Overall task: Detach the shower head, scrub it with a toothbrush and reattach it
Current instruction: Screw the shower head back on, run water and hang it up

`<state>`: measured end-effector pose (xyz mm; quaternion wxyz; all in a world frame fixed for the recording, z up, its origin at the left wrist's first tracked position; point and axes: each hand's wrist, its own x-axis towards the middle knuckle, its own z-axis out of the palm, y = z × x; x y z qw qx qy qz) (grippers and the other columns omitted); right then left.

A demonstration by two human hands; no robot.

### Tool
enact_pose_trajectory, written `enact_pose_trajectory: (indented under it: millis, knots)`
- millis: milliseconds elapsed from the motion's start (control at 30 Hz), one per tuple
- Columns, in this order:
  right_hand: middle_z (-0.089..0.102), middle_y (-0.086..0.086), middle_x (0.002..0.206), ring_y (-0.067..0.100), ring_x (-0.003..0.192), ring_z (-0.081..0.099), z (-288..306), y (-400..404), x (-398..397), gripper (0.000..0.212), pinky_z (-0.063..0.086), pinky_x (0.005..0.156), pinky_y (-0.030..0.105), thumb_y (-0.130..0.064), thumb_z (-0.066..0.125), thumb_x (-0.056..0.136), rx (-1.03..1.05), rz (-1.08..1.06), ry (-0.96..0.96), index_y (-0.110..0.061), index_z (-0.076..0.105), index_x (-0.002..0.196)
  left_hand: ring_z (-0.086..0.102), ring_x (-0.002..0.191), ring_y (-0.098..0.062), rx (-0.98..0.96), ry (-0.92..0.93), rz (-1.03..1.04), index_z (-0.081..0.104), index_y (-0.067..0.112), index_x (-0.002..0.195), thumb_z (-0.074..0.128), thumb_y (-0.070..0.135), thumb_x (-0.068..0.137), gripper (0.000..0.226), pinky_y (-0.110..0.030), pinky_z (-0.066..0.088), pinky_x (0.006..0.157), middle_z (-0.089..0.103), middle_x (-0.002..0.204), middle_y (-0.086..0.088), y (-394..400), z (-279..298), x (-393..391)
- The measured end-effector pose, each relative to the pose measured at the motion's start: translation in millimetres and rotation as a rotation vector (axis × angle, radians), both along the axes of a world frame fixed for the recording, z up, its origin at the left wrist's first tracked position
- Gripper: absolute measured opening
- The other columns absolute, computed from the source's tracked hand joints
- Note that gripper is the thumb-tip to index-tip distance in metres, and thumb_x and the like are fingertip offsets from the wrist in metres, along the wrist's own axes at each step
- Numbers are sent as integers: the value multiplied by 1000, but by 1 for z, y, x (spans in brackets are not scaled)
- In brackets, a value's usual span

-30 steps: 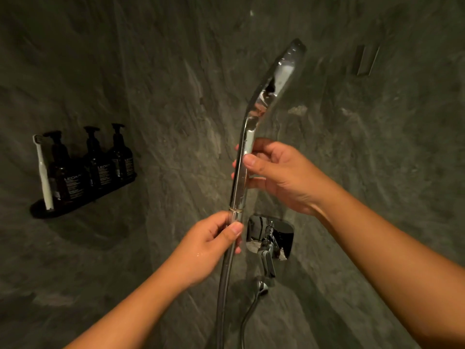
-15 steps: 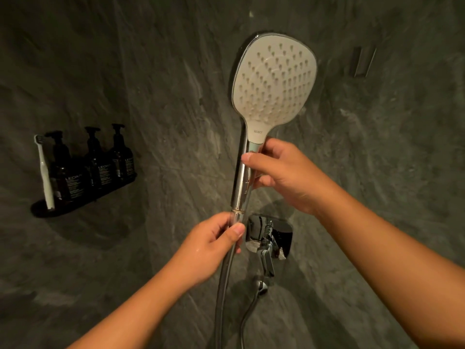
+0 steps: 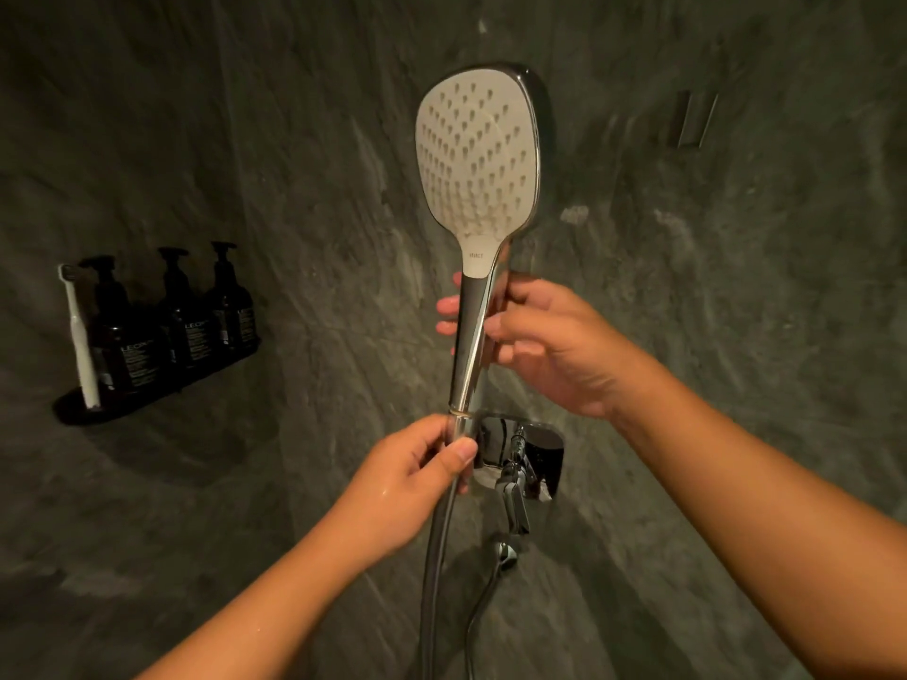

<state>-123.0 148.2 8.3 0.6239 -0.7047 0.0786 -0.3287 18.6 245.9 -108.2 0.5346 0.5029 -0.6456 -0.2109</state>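
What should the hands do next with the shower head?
Probably keep twisting: the right hand grips the shower head by its handle, the left hand pinches the hose nut just below the joint ring, and the two look joined. The toothbrush waits on the shelf.

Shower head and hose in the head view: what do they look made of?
The paddle-shaped shower head has a matte white face, likely plastic, dotted with nozzle holes. Its rim and handle look chrome-plated: mirror reflections show; base material unclear. The grey hose below the left hand looks smooth, glossy, metallic-finished; metal or plastic, I can't tell.
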Motion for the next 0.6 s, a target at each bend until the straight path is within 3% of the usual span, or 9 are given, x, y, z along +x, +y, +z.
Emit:
enact_pose_trajectory:
  millis: [100, 200, 333, 533, 600]
  knots:
    - [68, 18, 113, 33, 105, 67, 4, -2, -9, 42, 55, 88, 39, 2, 56, 85, 13, 111, 26, 6, 49, 126, 62, 68, -12, -2, 5, -33, 60, 15, 80, 53, 45, 88, 31, -29, 48, 69, 64, 69, 3, 1, -1, 1]
    - [67, 16, 102, 29, 92, 69, 5, 0, -9, 32, 55, 86, 41, -2, 61, 80, -19, 49, 29, -3, 55, 111, 62, 69, -11, -2, 11, -51, 60, 13, 82, 54, 41, 89, 29, -25, 48, 70, 64, 70, 3, 3, -2, 0]
    - [62, 5, 84, 19, 78, 62, 2, 6, -1, 26, 50, 76, 34, 4, 65, 81, -97, -68, 31, -13, 55, 97, 61, 68, -11, 7, 20, -29, 59, 15, 79, 54, 30, 91, 20, -25, 47, 69, 64, 68, 2, 3, -2, -7]
    - [55, 9, 89, 19, 82, 54, 3, 7, -3, 25, 49, 77, 35, -1, 60, 87, -61, -8, 5, -3, 54, 112, 60, 67, -7, -4, -15, -12, 59, 16, 78, 53, 31, 91, 21, -22, 45, 68, 65, 67, 2, 4, 1, -5]
    - [58, 5, 83, 17, 78, 56, 5, 7, -4, 17, 50, 73, 31, -3, 64, 85, -79, -36, 2, -4, 58, 101, 60, 67, -13, -14, -30, -3, 59, 17, 77, 54, 36, 91, 24, -27, 46, 68, 65, 67, 1, 3, 1, -5]
